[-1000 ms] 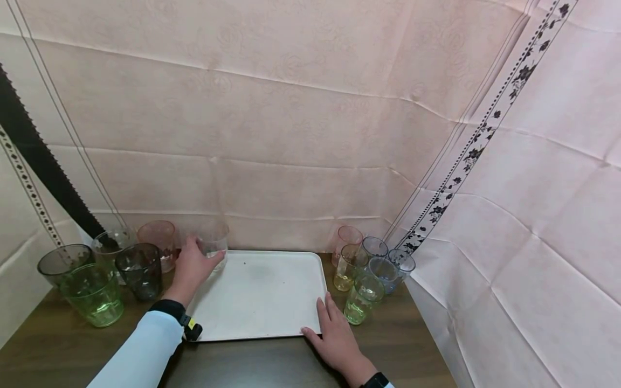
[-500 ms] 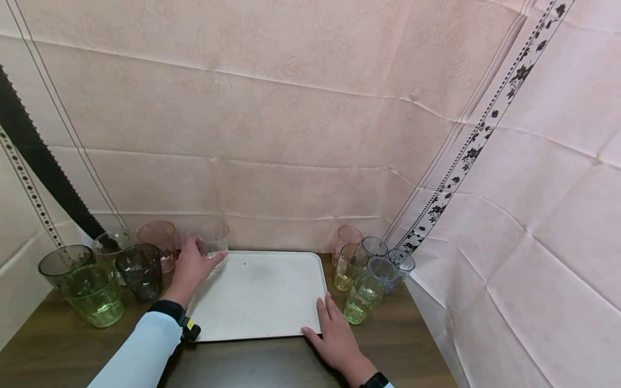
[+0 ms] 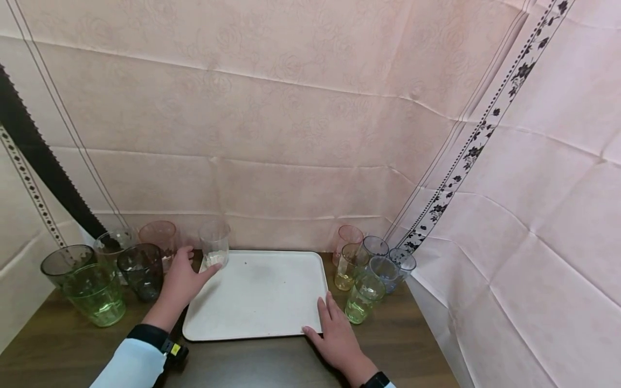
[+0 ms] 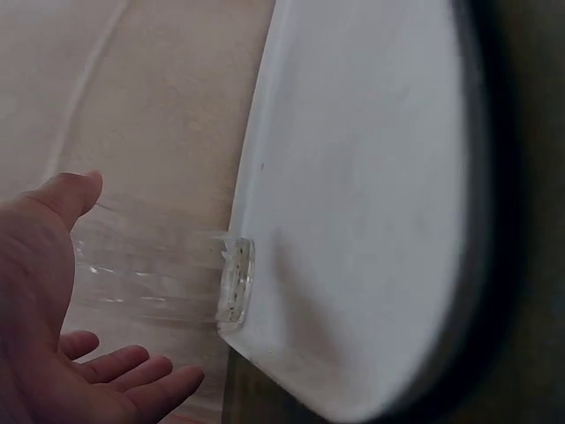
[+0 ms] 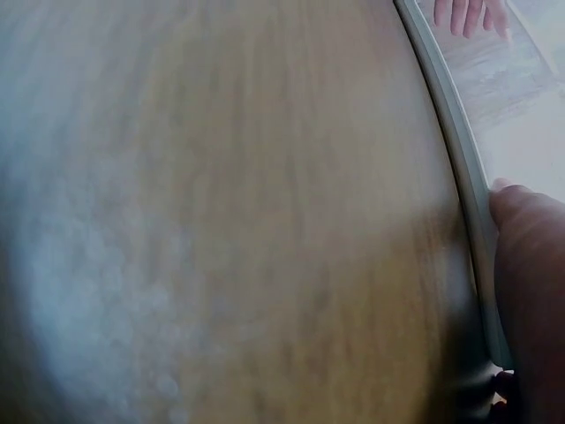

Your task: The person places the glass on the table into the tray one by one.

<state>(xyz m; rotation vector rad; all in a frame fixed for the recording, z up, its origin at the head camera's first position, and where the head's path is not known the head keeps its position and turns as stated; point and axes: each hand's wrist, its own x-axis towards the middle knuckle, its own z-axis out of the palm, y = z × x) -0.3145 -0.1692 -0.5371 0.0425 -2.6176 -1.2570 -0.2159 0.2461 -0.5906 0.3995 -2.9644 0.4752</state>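
Note:
A clear drinking glass (image 3: 214, 245) stands upright at the far left corner of the white tray (image 3: 259, 296). Just left of it is my left hand (image 3: 180, 283), its fingers apart and its thumb pointing toward the glass's base. In the left wrist view, the spread thumb and fingers of that hand (image 4: 53, 309) lie beside the glass (image 4: 154, 269) without closing round it. My right hand (image 3: 336, 337) touches the tray's near right corner, fingers extended along the right side and thumb at the front edge.
Left of the tray stand a pink glass (image 3: 159, 233), a dark glass (image 3: 142, 269), a green glass (image 3: 94, 296) and others. On the right are several smaller glasses, among them a green glass (image 3: 364, 296) and a yellow glass (image 3: 346, 269). A cloth wall (image 3: 291, 134) rises behind.
My left hand has let go of the clear glass and drawn back to the left and toward me. The glass stays at the tray's corner. My right hand has not moved.

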